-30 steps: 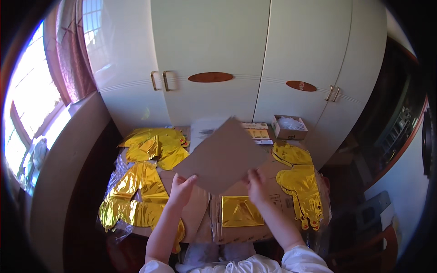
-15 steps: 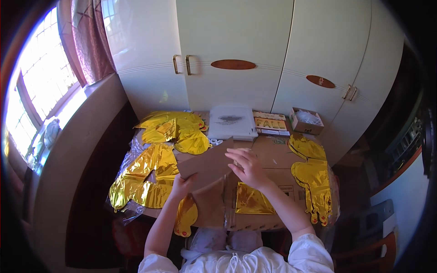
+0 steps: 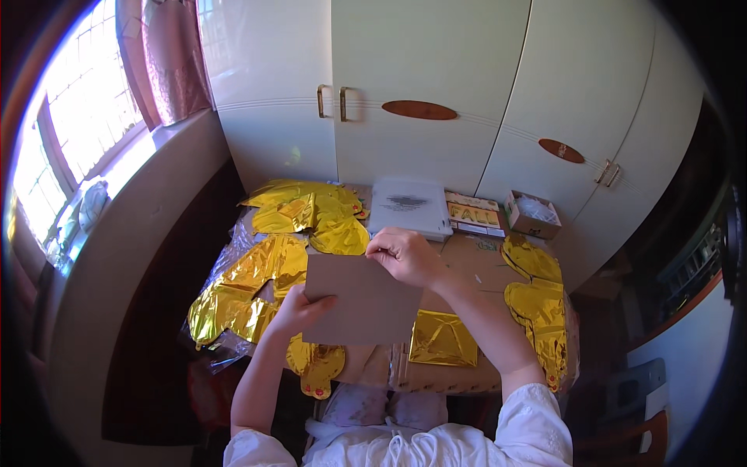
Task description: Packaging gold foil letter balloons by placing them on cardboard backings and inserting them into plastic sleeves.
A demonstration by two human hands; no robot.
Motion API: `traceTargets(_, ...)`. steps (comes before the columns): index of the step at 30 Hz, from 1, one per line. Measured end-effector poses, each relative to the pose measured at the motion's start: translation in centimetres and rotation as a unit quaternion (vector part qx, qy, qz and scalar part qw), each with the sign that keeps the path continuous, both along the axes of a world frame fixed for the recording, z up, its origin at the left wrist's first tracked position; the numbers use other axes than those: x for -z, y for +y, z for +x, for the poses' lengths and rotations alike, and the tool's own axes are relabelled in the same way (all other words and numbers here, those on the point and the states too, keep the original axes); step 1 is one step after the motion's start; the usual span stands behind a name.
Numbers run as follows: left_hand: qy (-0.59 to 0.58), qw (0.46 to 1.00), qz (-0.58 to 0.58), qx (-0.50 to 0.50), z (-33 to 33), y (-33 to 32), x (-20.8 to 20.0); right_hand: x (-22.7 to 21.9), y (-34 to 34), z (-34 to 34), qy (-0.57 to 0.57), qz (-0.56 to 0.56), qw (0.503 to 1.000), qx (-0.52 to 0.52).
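Observation:
A flat grey-brown cardboard sheet is held up above the table, its broad face toward me. My left hand grips its left edge, thumb lying across the face. My right hand is at the sheet's upper edge, with thumb and fingers pinched together; what is between the fingertips, if anything, is too small to make out. Below the right forearm lies a rectangular gold foil piece. A smaller gold foil balloon lies by the table's front edge, partly behind the sheet and left hand.
Flat gold foil balloons lie at the left, back left and right of the cardboard-covered table. Along the back stand a white stack in clear wrap, a printed package and a small open box. White cupboards rise behind.
The sheet has turned from a slant to nearly upright and square to me. My right hand's fingers have closed from spread to a pinch at its top edge. The view has shifted slightly.

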State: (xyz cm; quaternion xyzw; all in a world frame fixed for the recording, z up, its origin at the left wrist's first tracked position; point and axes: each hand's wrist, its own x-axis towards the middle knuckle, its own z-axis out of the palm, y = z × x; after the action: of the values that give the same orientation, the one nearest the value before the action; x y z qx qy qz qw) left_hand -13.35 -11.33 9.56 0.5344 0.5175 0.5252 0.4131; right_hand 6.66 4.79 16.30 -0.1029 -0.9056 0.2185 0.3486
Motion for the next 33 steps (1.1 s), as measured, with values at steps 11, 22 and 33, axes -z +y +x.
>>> traceTargets(11, -0.053, 0.998, -0.031, 0.017, -1.0, -0.6, 0.6, 1.6, -2.1, -0.5, 0.099, 0.066, 0.990, 0.074)
traceTargets(22, 0.022, 1.000, -0.004, 0.013, -1.3, -0.9, 0.3, 2.1, -0.4, 0.8, 0.017, -0.248, 0.957, 0.151)
traceTargets(33, 0.038, 0.999, -0.017, 0.022, -1.1, -1.6, 0.1, 1.0, -1.4, 0.8, -0.045, -0.004, 0.998, 0.047)
